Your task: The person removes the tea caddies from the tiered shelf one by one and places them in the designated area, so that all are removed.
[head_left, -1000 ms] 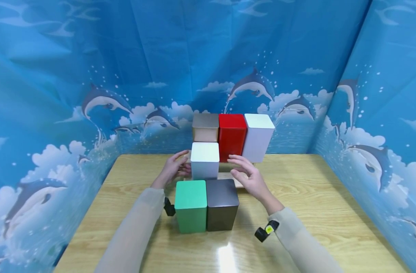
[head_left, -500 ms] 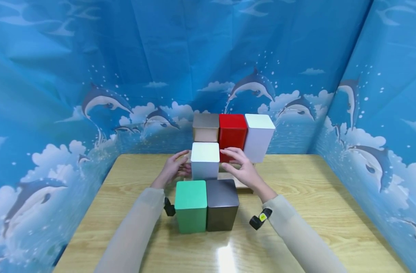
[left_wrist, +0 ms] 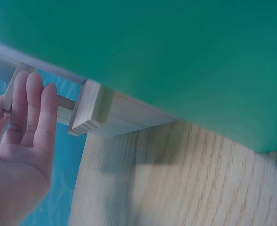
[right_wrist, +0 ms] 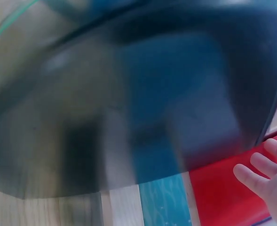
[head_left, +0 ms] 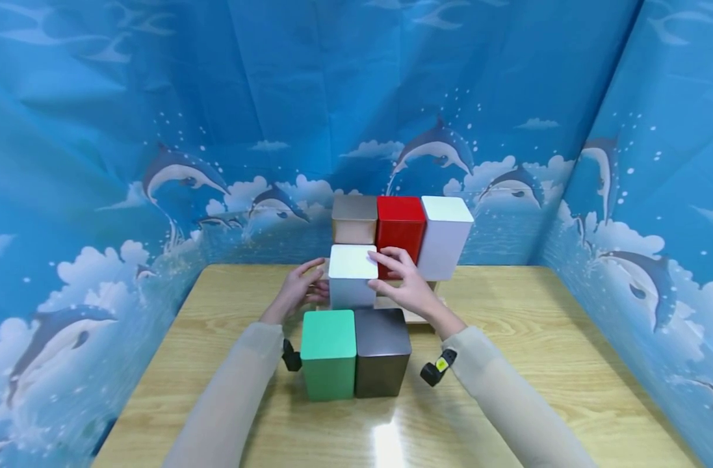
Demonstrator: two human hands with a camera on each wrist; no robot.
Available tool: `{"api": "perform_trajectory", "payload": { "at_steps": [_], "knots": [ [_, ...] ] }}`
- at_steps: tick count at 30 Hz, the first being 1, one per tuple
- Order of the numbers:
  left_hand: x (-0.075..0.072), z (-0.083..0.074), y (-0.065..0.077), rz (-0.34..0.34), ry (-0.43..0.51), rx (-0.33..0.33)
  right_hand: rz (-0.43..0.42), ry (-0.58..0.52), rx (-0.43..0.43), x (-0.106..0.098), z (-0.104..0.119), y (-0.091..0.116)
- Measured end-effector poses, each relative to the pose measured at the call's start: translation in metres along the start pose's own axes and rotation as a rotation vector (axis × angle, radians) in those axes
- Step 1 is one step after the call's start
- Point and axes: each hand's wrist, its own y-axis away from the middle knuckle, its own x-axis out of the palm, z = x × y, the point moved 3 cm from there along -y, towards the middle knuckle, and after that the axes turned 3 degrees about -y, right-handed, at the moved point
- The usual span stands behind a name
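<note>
In the head view a white tin (head_left: 353, 289) stands in the middle of a wooden stepped rack (head_left: 416, 317). My left hand (head_left: 294, 294) is beside its left side; in the left wrist view that hand's fingers (left_wrist: 47, 113) are extended near the rack's wooden slats. On the other side, my right hand (head_left: 413, 290) reaches in with fingers spread, fingertips right at the white tin's upper right edge. The right wrist view has these fingers (right_wrist: 253, 179) straight in front of a red tin (head_left: 400, 234). A green tin (head_left: 329, 377) and a black tin (head_left: 381, 374) stand in front.
Behind the white tin, a grey-brown tin (head_left: 354, 214), the red one and a taller white tin (head_left: 446, 250) form a row. The wooden table (head_left: 508, 312) ends at a blue dolphin-print curtain (head_left: 333, 97), which also hangs along both sides.
My right hand has moved left, from in front of the red tin to the right edge of the front white tin. The left hand and the tins have stayed in place.
</note>
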Motion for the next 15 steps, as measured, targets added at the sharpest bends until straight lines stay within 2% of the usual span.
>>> {"api": "perform_trajectory", "payload": {
  "at_steps": [15],
  "knots": [
    [0.0, 0.0003, -0.0009, -0.02, -0.008, -0.004, 0.009, 0.014, 0.013, 0.0083, -0.0007, -0.0025]
  ]
}}
